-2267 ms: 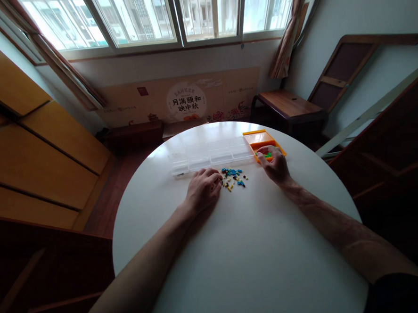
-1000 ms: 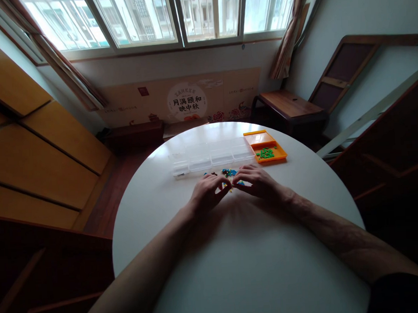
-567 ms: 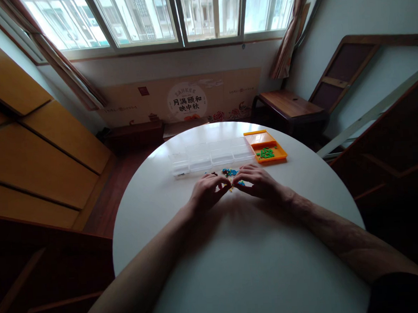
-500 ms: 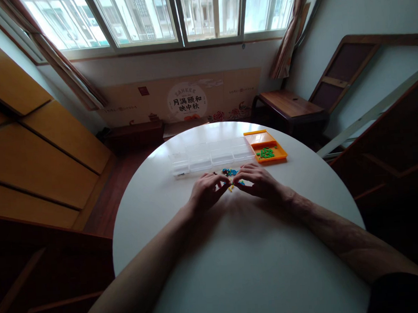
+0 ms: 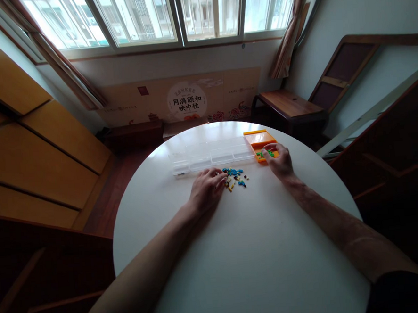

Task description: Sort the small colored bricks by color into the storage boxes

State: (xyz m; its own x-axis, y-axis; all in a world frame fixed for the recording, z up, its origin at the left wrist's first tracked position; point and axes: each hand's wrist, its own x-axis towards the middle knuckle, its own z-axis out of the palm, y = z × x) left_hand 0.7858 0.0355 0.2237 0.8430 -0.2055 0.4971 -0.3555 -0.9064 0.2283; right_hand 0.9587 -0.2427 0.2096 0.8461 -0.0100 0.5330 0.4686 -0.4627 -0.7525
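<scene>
My left hand [image 5: 208,187] rests at the left edge of a small pile of building bricks [image 5: 234,172], fingers loosely curved, with a gap between index finger and thumb. Its fingertips are beside the bricks; nothing shows in them. The pile is mostly blue, with yellow, white and dark pieces. My right hand [image 5: 279,160] hovers over an orange box [image 5: 260,144], thumb and fingers bent and slightly apart. Green bricks [image 5: 262,154] lie in the box below it, partly hidden by the fingers. I see no brick in this hand.
A clear plastic compartment case [image 5: 212,155] lies behind the pile, its right end against the orange box. All stand on a round white table [image 5: 243,249]. Beyond the table are a wooden side table [image 5: 287,103] at right and a printed panel [image 5: 187,99] under the window.
My hands were pinched together over the bricks. Now my right hand has moved right and away, over the orange box; my left has drawn slightly left and loosened. More of the pile shows.
</scene>
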